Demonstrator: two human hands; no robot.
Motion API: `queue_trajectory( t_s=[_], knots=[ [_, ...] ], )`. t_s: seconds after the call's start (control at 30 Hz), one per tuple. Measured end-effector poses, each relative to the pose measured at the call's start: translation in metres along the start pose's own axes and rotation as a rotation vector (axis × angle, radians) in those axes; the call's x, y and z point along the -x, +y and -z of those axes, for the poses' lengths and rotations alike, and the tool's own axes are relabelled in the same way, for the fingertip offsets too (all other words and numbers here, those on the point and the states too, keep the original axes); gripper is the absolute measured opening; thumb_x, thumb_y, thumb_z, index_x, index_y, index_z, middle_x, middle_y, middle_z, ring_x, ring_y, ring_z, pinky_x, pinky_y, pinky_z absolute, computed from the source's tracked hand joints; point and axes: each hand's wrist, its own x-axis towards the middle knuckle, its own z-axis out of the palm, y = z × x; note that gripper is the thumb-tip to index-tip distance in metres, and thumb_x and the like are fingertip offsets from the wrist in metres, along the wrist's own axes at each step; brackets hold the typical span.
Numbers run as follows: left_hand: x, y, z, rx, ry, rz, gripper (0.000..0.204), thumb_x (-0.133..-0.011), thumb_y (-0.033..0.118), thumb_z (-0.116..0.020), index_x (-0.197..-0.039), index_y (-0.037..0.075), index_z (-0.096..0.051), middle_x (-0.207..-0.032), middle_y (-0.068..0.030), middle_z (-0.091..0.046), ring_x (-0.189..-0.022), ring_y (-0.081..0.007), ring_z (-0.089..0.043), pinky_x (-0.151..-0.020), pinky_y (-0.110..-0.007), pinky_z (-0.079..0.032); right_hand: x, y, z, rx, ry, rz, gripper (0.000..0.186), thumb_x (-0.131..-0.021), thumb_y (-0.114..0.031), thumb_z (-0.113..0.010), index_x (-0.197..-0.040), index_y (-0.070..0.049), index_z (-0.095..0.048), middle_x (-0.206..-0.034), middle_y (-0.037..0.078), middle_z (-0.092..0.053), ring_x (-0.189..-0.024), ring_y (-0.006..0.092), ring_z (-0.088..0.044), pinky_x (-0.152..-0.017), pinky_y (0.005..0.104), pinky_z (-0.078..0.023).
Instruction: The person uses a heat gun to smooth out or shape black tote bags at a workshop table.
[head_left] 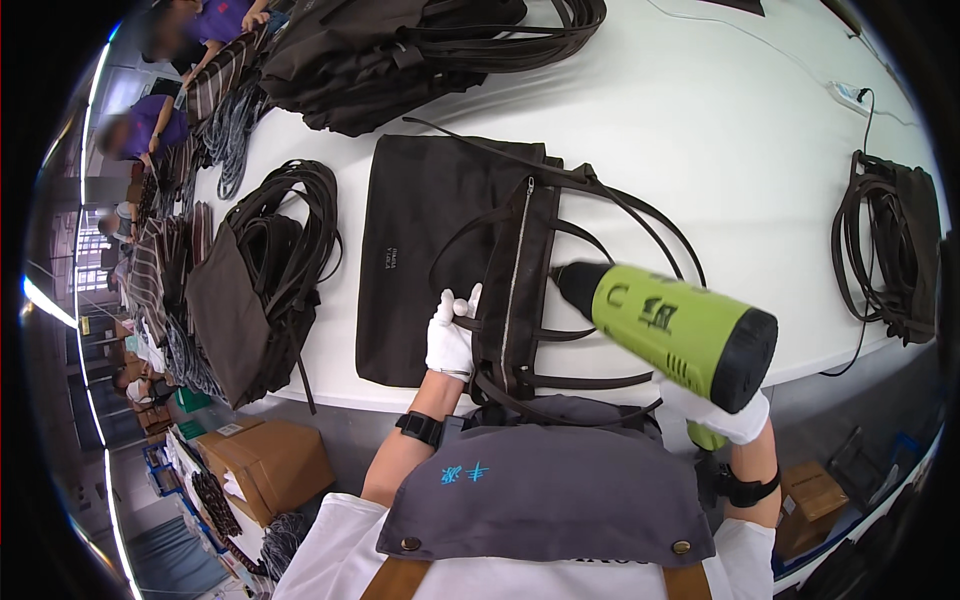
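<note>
A dark brown tote bag [415,200] lies flat on the white table in front of me, its zipped top edge to the right and its strap handles looping out past it. My white-gloved left hand [450,340] is closed around the base of one handle, beside the zipper [517,280]. My right hand [735,412], gloved too, grips a green heat gun [665,325] with a black nozzle and black rear cap. The nozzle points left at the zipped edge, just above the bag. The gun's body hides part of my right fingers.
Stacked dark bags stand at the far side [380,60], at the left [255,290] and at the right [900,250]. A white power strip [848,95] with a black cord lies at the far right. Cardboard boxes [265,465] sit below the table. People in purple work at the far left.
</note>
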Motion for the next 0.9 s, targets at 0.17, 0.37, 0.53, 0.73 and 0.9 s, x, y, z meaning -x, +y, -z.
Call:
queue_trajectory(
  t_s=[0.17, 0.37, 0.53, 0.73, 0.9],
  knots=[
    [0.005, -0.003, -0.009, -0.060, -0.019, -0.012, 0.038, -0.094, 0.034, -0.055, -0.065, 0.010, -0.053, -0.104, -0.0133, -0.066, -0.100, -0.0258, -0.062, -0.092, -0.042, -0.048, -0.008, 0.007, -0.005, 0.399, 0.127, 0.366, 0.037, -0.079, -0.020, -0.068, -0.115, -0.010, -0.063, -0.122, 0.010, -0.058, -0.116, 0.0285, -0.052, -0.101, 0.0428, -0.040],
    [0.001, -0.001, 0.002, -0.011, 0.033, -0.023, 0.043, -0.096, 0.035, -0.052, -0.063, 0.008, -0.052, -0.116, -0.0199, -0.059, -0.105, -0.0279, -0.059, -0.093, -0.041, -0.048, -0.019, 0.007, -0.009, -0.184, 0.116, -0.012, 0.035, -0.078, -0.010, -0.069, -0.111, -0.005, -0.061, -0.107, 0.010, -0.063, -0.097, 0.0270, -0.060, -0.085, 0.0370, -0.049],
    [0.004, -0.002, -0.008, -0.049, -0.008, 0.009, 0.040, -0.097, 0.035, -0.050, -0.066, 0.010, -0.052, -0.105, -0.0139, -0.066, -0.100, -0.0273, -0.062, -0.091, -0.043, -0.049, -0.022, 0.004, -0.013, -0.159, 0.148, -0.009, 0.034, -0.077, -0.008, -0.069, -0.110, -0.003, -0.061, -0.100, 0.009, -0.064, -0.088, 0.0243, -0.062, -0.078, 0.0346, -0.050],
    [0.002, 0.003, 0.001, -0.063, 0.032, -0.016, 0.043, -0.097, 0.035, -0.051, -0.063, 0.009, -0.049, -0.119, -0.0202, -0.057, -0.104, -0.0281, -0.059, -0.089, -0.041, -0.050, -0.020, 0.008, -0.004, -0.303, 0.075, -0.003, 0.037, -0.077, -0.011, -0.071, -0.112, -0.005, -0.061, -0.103, 0.009, -0.064, -0.091, 0.0224, -0.061, -0.081, 0.0346, -0.050],
    [0.004, 0.002, -0.005, -0.055, -0.001, 0.041, 0.037, -0.095, 0.035, -0.055, -0.066, 0.012, -0.050, -0.094, -0.0089, -0.065, -0.094, -0.0254, -0.062, -0.088, -0.044, -0.049, -0.023, 0.011, -0.014, -0.095, 0.178, 0.160, 0.041, -0.077, -0.009, -0.071, -0.116, -0.006, -0.060, -0.107, 0.008, -0.063, -0.097, 0.0218, -0.060, -0.086, 0.0334, -0.048]
  ],
)
